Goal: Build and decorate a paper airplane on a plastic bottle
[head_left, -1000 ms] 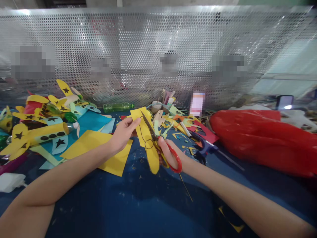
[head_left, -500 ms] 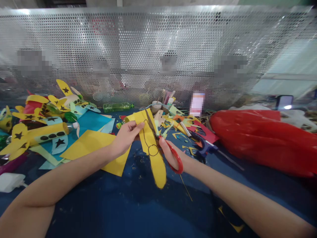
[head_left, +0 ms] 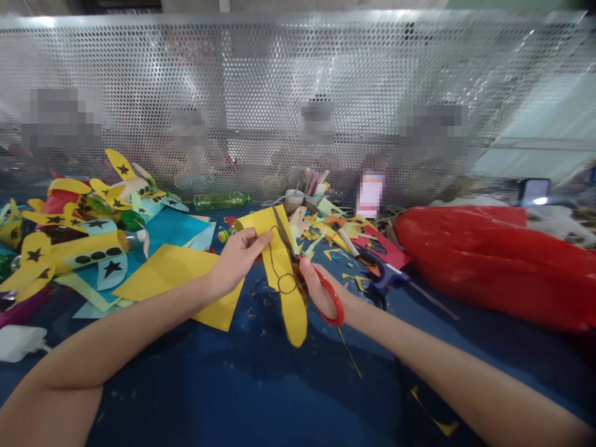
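**Yellow paper sits farther right and nearer the wearer than 1 second ago**

Pinched between thumb and fingers of the left hand at its upper left edge, it slants above the blue desk. The right hand is wrapped around the red-handled scissors, blades lying along the sheet's right side. It should be light and dry to grip, fairly stiff across its width, yet prone to creasing or sagging toward its long rounded end. Best hold: the broad upper left part, clear of the blades.
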Action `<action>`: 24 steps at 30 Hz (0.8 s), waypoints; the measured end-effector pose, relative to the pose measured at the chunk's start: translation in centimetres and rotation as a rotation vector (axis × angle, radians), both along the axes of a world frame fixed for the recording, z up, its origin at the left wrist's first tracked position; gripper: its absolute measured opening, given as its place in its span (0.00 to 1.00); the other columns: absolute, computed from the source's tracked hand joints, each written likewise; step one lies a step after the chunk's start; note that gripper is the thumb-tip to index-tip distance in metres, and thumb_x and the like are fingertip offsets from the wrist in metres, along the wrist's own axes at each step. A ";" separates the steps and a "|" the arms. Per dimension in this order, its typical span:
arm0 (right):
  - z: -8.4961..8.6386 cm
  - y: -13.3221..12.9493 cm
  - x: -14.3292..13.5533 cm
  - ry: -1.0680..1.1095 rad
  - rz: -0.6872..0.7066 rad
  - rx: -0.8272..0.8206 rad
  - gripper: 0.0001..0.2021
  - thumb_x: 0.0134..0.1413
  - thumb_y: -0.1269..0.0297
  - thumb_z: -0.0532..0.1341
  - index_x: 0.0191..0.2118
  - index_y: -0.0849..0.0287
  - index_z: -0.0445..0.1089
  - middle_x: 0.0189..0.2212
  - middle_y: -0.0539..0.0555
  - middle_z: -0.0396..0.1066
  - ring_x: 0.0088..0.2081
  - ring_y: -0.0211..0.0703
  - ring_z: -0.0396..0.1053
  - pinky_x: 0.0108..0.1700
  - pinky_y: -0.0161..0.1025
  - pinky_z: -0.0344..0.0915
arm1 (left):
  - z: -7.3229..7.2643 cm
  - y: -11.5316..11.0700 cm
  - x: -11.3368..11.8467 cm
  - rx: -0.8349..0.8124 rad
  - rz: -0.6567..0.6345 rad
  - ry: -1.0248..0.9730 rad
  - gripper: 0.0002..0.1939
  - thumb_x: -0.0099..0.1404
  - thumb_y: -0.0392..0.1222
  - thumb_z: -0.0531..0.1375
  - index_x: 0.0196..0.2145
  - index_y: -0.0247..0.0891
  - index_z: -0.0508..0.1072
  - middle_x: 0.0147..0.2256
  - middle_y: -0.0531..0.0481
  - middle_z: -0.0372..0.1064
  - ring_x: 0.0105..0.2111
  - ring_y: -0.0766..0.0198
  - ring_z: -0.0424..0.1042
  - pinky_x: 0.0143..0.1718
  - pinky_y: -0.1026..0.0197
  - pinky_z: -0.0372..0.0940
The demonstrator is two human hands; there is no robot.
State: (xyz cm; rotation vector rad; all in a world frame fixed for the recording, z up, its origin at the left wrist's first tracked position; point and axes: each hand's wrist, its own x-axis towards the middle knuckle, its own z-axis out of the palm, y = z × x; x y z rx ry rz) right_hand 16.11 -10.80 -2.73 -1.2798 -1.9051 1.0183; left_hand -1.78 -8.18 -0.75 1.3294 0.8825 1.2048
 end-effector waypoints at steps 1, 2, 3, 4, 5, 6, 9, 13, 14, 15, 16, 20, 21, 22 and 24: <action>-0.1 0.0 0.0 0.006 0.006 0.006 0.32 0.56 0.29 0.38 0.21 0.54 0.52 0.17 0.49 0.55 0.23 0.40 0.54 0.24 0.39 0.53 | 0.0 0.0 0.0 -0.004 -0.004 -0.011 0.15 0.59 0.54 0.64 0.28 0.39 0.70 0.27 0.51 0.73 0.33 0.57 0.74 0.36 0.57 0.69; -0.2 0.0 0.1 0.012 0.014 0.010 0.32 0.56 0.29 0.38 0.21 0.54 0.53 0.17 0.49 0.55 0.22 0.39 0.54 0.24 0.39 0.54 | 0.0 0.0 0.0 -0.009 -0.009 -0.021 0.16 0.58 0.54 0.65 0.27 0.39 0.70 0.28 0.51 0.72 0.33 0.58 0.74 0.37 0.57 0.69; -0.2 0.0 0.1 0.017 0.020 0.013 0.32 0.57 0.29 0.38 0.21 0.54 0.53 0.17 0.49 0.55 0.22 0.39 0.54 0.23 0.39 0.54 | 0.0 0.0 0.0 -0.013 -0.014 -0.029 0.16 0.58 0.53 0.65 0.27 0.39 0.69 0.28 0.51 0.72 0.32 0.59 0.74 0.38 0.57 0.69; -0.3 0.0 0.2 0.023 0.027 0.016 0.32 0.57 0.30 0.38 0.20 0.54 0.53 0.16 0.49 0.55 0.21 0.39 0.54 0.23 0.38 0.54 | 0.1 0.0 0.0 -0.016 -0.018 -0.035 0.16 0.57 0.53 0.65 0.27 0.39 0.68 0.29 0.51 0.72 0.32 0.60 0.74 0.38 0.57 0.69; -0.5 0.0 0.2 0.030 0.029 0.019 0.32 0.58 0.30 0.39 0.20 0.54 0.53 0.16 0.49 0.55 0.21 0.38 0.54 0.23 0.38 0.54 | 0.1 0.0 0.0 -0.018 -0.021 -0.036 0.16 0.57 0.54 0.66 0.27 0.39 0.68 0.29 0.51 0.73 0.33 0.60 0.74 0.38 0.57 0.69; -0.6 0.1 0.3 0.040 0.030 0.015 0.32 0.58 0.31 0.39 0.20 0.54 0.53 0.16 0.48 0.55 0.20 0.38 0.54 0.22 0.38 0.54 | 0.1 0.1 0.0 -0.016 -0.020 -0.033 0.17 0.57 0.54 0.66 0.27 0.39 0.69 0.30 0.51 0.73 0.33 0.59 0.74 0.38 0.57 0.69; -1.1 0.4 0.4 0.071 0.031 0.008 0.31 0.60 0.32 0.40 0.21 0.54 0.52 0.15 0.48 0.54 0.18 0.36 0.54 0.21 0.37 0.54 | 0.1 0.1 -0.1 0.002 -0.003 -0.001 0.17 0.57 0.55 0.65 0.28 0.39 0.70 0.31 0.49 0.74 0.35 0.58 0.74 0.36 0.58 0.68; -1.4 0.8 0.7 0.062 0.023 0.039 0.30 0.59 0.32 0.41 0.20 0.54 0.50 0.15 0.47 0.52 0.18 0.35 0.51 0.19 0.36 0.52 | 0.2 0.3 -0.3 0.015 -0.005 -0.005 0.15 0.58 0.54 0.65 0.28 0.39 0.71 0.31 0.49 0.73 0.33 0.59 0.73 0.35 0.58 0.67; -1.4 0.8 0.7 0.059 0.028 0.037 0.30 0.59 0.33 0.41 0.20 0.54 0.50 0.15 0.47 0.52 0.18 0.35 0.51 0.19 0.36 0.52 | 0.2 0.4 -0.3 0.016 -0.006 -0.009 0.15 0.58 0.54 0.65 0.28 0.39 0.71 0.31 0.49 0.73 0.32 0.59 0.73 0.35 0.58 0.67; -1.3 0.9 0.8 0.059 0.036 0.029 0.30 0.60 0.33 0.41 0.20 0.54 0.51 0.15 0.47 0.52 0.18 0.35 0.51 0.19 0.36 0.52 | 0.2 0.5 -0.3 0.017 -0.003 -0.010 0.15 0.58 0.54 0.65 0.28 0.38 0.70 0.30 0.49 0.73 0.31 0.60 0.72 0.35 0.58 0.67; -1.3 0.9 0.9 0.062 0.046 0.018 0.30 0.60 0.33 0.41 0.20 0.54 0.51 0.15 0.47 0.52 0.18 0.35 0.51 0.19 0.36 0.52 | 0.2 0.6 -0.4 0.021 0.002 -0.006 0.16 0.58 0.54 0.65 0.28 0.38 0.70 0.29 0.50 0.72 0.30 0.61 0.72 0.34 0.59 0.67; -1.3 0.8 0.9 0.090 0.063 -0.015 0.29 0.61 0.35 0.42 0.21 0.54 0.51 0.15 0.46 0.53 0.17 0.35 0.53 0.20 0.35 0.53 | 0.1 1.0 -0.5 0.052 0.017 0.015 0.17 0.58 0.56 0.65 0.28 0.37 0.72 0.28 0.50 0.72 0.29 0.62 0.71 0.34 0.59 0.67; -1.3 0.7 1.0 0.094 0.063 -0.017 0.29 0.61 0.35 0.41 0.21 0.54 0.51 0.14 0.46 0.53 0.17 0.35 0.53 0.20 0.35 0.53 | 0.1 1.0 -0.6 0.057 0.016 0.015 0.18 0.57 0.56 0.65 0.28 0.37 0.72 0.28 0.50 0.72 0.29 0.62 0.71 0.34 0.59 0.67; -1.3 0.7 1.0 0.094 0.064 -0.015 0.29 0.61 0.35 0.41 0.21 0.54 0.51 0.14 0.46 0.53 0.17 0.35 0.53 0.20 0.35 0.53 | 0.0 1.1 -0.6 0.059 0.010 0.011 0.18 0.57 0.56 0.65 0.29 0.37 0.72 0.28 0.50 0.72 0.29 0.62 0.71 0.34 0.59 0.67; -1.2 0.7 1.0 0.087 0.072 0.002 0.29 0.62 0.35 0.40 0.21 0.54 0.51 0.14 0.46 0.52 0.17 0.35 0.52 0.20 0.35 0.53 | 0.1 1.1 -0.6 0.058 -0.006 0.002 0.18 0.57 0.56 0.66 0.31 0.37 0.73 0.29 0.50 0.73 0.29 0.62 0.71 0.35 0.58 0.68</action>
